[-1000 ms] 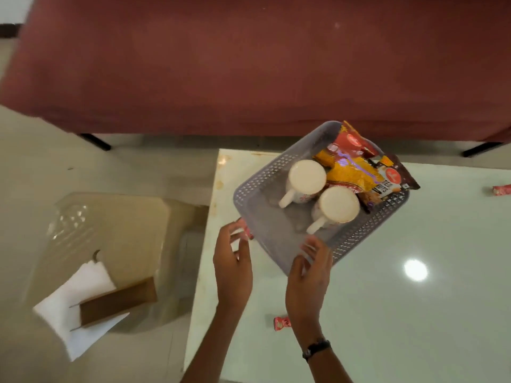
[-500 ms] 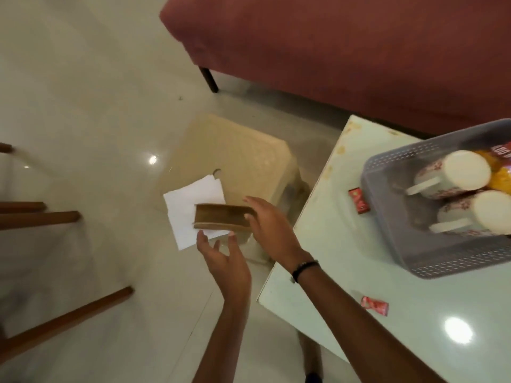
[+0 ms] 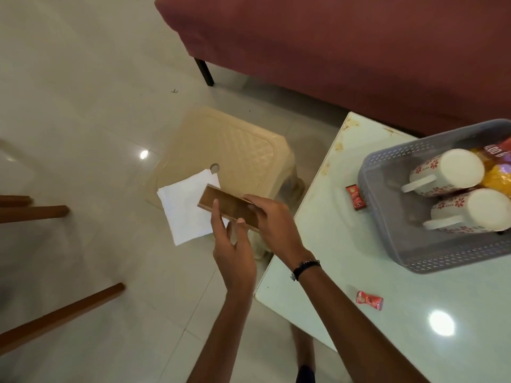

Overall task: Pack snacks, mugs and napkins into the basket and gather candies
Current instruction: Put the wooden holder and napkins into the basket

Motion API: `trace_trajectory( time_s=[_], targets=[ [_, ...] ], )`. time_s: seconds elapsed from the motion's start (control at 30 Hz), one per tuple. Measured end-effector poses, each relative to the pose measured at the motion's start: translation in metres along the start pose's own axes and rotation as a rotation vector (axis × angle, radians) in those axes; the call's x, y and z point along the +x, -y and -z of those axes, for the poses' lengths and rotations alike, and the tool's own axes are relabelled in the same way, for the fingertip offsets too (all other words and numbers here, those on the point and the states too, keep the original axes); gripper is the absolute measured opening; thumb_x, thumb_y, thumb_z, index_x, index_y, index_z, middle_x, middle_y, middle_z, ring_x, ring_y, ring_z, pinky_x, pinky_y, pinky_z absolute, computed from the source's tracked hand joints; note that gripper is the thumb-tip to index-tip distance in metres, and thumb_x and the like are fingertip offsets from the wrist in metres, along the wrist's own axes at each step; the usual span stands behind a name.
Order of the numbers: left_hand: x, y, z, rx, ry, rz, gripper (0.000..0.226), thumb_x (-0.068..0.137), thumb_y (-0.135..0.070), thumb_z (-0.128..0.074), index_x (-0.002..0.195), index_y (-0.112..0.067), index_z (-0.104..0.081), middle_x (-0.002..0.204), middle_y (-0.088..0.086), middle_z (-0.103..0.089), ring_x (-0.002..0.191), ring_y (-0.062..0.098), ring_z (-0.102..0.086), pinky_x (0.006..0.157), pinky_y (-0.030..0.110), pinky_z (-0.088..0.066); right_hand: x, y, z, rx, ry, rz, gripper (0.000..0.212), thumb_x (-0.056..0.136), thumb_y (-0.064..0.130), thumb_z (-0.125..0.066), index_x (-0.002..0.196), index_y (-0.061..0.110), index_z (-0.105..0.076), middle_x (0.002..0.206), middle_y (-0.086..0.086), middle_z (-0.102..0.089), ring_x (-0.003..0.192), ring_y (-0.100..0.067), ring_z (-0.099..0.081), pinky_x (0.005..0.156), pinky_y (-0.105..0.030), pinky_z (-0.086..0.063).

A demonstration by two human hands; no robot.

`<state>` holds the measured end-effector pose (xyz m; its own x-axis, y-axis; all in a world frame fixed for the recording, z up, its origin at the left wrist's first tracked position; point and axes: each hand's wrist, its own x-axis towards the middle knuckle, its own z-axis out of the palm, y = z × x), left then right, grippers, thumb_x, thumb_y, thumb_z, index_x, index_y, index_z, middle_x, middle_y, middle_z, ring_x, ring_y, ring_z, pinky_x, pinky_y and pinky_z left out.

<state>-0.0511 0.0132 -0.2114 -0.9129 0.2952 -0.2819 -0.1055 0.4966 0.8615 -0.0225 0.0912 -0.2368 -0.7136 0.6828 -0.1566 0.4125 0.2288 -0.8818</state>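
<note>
White napkins point(image 3: 185, 208) lie on a beige plastic stool point(image 3: 235, 145), with a brown wooden holder point(image 3: 221, 206) on top of them. My right hand point(image 3: 272, 223) grips the holder's right end. My left hand point(image 3: 233, 244) touches its near edge with finger and thumb. On the pale table point(image 3: 359, 272) to the right stands a grey basket point(image 3: 392, 225) with two flowered white mugs point(image 3: 445, 172) lying on their sides and snack packets point(image 3: 497, 167) behind them. Two red candies lie on the table, one point(image 3: 356, 197) beside the basket and one point(image 3: 369, 300) nearer me.
A dark red sofa point(image 3: 331, 45) stands behind the stool and table, one black leg point(image 3: 204, 71) showing. Brown wooden chair legs point(image 3: 55, 316) cross the tiled floor at the left. The stool sits close against the table's left edge.
Both hands left the basket, swung left to the stool and closed on the wooden holder over the napkins. The view turned left with them.
</note>
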Motion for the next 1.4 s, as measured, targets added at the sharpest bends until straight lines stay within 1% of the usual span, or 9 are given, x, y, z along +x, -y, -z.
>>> trace_trajectory(
  time_s=[0.17, 0.3, 0.37, 0.47, 0.53, 0.7, 0.93, 1.27, 1.4],
  targets=[
    [-0.022, -0.023, -0.033, 0.068, 0.179, -0.198, 0.051, 0.097, -0.024, -0.046, 0.142, -0.038, -0.029, 0.135, -0.024, -0.040, 0.114, -0.010, -0.047, 0.086, 0.002, -0.039, -0.031, -0.008, 0.052, 0.071, -0.224, -0.077, 0.031, 0.098, 0.017, -0.045, 0.126, 0.018, -0.059, 0.109, 0.002, -0.069, 0.093, -0.008, -0.063, 0.084, -0.008, -0.047],
    [-0.052, -0.046, -0.072, 0.067, 0.401, -0.277, 0.050, 0.097, -0.028, -0.045, 0.141, -0.042, -0.028, 0.136, -0.031, -0.040, 0.119, -0.013, -0.045, 0.094, 0.007, -0.039, -0.061, -0.030, 0.103, 0.047, -0.409, -0.096, 0.032, 0.097, 0.009, -0.046, 0.126, 0.014, -0.058, 0.105, 0.012, -0.060, 0.090, 0.005, -0.056, 0.081, 0.003, -0.040],
    [-0.070, -0.054, -0.092, 0.077, 0.528, -0.316, 0.051, 0.096, -0.033, -0.046, 0.142, -0.043, -0.025, 0.134, -0.034, -0.040, 0.117, -0.018, -0.043, 0.096, 0.006, -0.039, -0.076, -0.045, 0.130, -0.032, -0.511, -0.101, 0.032, 0.096, 0.004, -0.048, 0.126, 0.010, -0.057, 0.108, 0.008, -0.060, 0.093, 0.003, -0.056, 0.084, 0.003, -0.040],
    [-0.092, -0.059, -0.122, 0.133, 0.717, -0.383, 0.054, 0.095, -0.037, -0.046, 0.141, -0.046, -0.019, 0.147, -0.013, -0.042, 0.130, 0.002, -0.043, 0.105, 0.019, -0.037, -0.094, -0.069, 0.170, -0.178, -0.643, -0.160, 0.030, 0.094, 0.000, -0.049, 0.121, 0.007, -0.061, 0.095, -0.002, -0.068, 0.078, -0.012, -0.061, 0.066, -0.002, -0.044],
    [-0.100, -0.056, -0.143, 0.184, 0.815, -0.413, 0.055, 0.095, -0.037, -0.045, 0.141, -0.048, -0.017, 0.148, -0.009, -0.041, 0.134, 0.010, -0.041, 0.109, 0.026, -0.035, -0.101, -0.088, 0.187, -0.212, -0.698, -0.231, 0.026, 0.094, 0.001, -0.050, 0.116, 0.003, -0.064, 0.091, -0.011, -0.072, 0.072, -0.018, -0.062, 0.061, -0.016, -0.043],
    [-0.096, -0.033, -0.183, 0.512, 0.679, -0.610, 0.055, 0.094, -0.030, -0.047, 0.146, -0.024, -0.029, 0.148, -0.001, -0.042, 0.138, 0.024, -0.033, 0.109, 0.041, -0.034, -0.094, -0.132, 0.189, -0.163, -0.664, -0.382, 0.024, 0.094, 0.004, -0.048, 0.112, 0.001, -0.065, 0.093, -0.018, -0.072, 0.076, -0.023, -0.063, 0.068, -0.024, -0.043],
    [-0.089, -0.006, -0.196, 0.786, 0.636, -0.786, 0.052, 0.091, -0.025, -0.055, 0.141, -0.016, -0.041, 0.142, 0.007, -0.050, 0.137, 0.037, -0.035, 0.109, 0.052, -0.030, -0.084, -0.156, 0.178, -0.176, -0.588, -0.500, 0.028, 0.098, 0.012, -0.043, 0.117, 0.004, -0.062, 0.096, -0.018, -0.070, 0.084, -0.031, -0.067, 0.078, -0.041, -0.058],
    [-0.076, -0.003, -0.196, 0.803, 0.744, -0.793, 0.054, 0.094, -0.027, -0.049, 0.145, -0.024, -0.030, 0.151, 0.003, -0.037, 0.144, 0.033, -0.020, 0.115, 0.053, -0.016, -0.081, -0.147, 0.181, -0.222, -0.540, -0.618, 0.027, 0.098, 0.018, -0.043, 0.110, 0.003, -0.062, 0.094, -0.017, -0.070, 0.086, -0.032, -0.068, 0.079, -0.042, -0.059],
    [-0.076, -0.007, -0.181, 0.619, 0.681, -0.770, 0.054, 0.093, -0.027, -0.050, 0.144, -0.023, -0.033, 0.152, 0.002, -0.034, 0.144, 0.030, -0.023, 0.114, 0.043, -0.019, -0.082, -0.126, 0.185, -0.396, -0.567, -0.563, 0.033, 0.095, 0.016, -0.050, 0.127, 0.009, -0.053, 0.120, -0.016, -0.064, 0.109, -0.036, -0.060, 0.087, -0.050, -0.053]
  ],
)
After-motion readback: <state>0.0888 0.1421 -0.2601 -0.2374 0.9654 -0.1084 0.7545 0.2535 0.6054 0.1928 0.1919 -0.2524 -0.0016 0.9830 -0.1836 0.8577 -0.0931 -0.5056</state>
